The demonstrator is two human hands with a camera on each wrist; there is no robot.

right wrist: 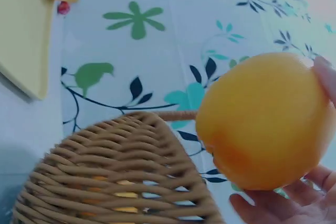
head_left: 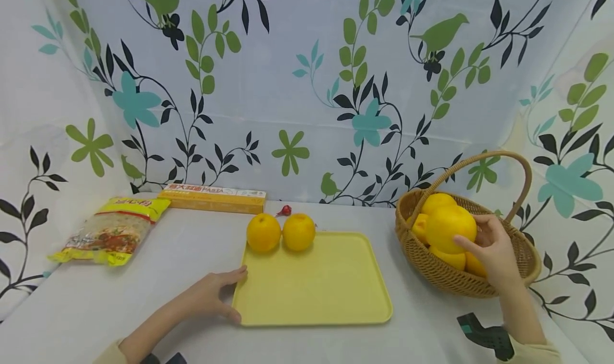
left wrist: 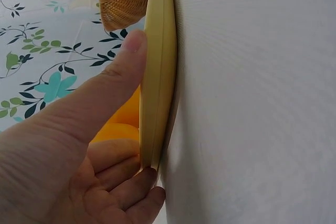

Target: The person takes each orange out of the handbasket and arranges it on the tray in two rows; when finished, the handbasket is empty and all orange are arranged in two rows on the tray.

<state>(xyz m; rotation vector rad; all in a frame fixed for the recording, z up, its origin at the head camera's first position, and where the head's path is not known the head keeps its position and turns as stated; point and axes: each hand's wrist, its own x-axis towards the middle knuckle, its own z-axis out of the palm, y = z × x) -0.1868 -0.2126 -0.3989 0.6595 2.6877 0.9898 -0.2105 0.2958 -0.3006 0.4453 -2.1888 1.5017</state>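
Observation:
My right hand (head_left: 496, 252) grips an orange (head_left: 451, 229), thumb on the near side and fingers around the far side. It is held over the wicker basket (head_left: 431, 271), where several more oranges lie. In the right wrist view the held orange (right wrist: 268, 121) shows large above the basket's woven side (right wrist: 115, 166). My left hand (head_left: 211, 294) holds the left edge of a yellow tray (head_left: 316, 284); in the left wrist view the thumb lies along its rim (left wrist: 159, 72) and the fingertips reach its underside. Two oranges (head_left: 263, 233) (head_left: 299, 232) sit side by side at the tray's far left corner.
Behind the tray lies a small red object (head_left: 285, 210). A long orange PASTA box (head_left: 216, 199) rests along the back, beside a yellow-and-clear food bag (head_left: 112, 229) on the left. The basket's tall handle (head_left: 523, 175) arches up. A patterned cloth (head_left: 307, 103) hangs behind the table.

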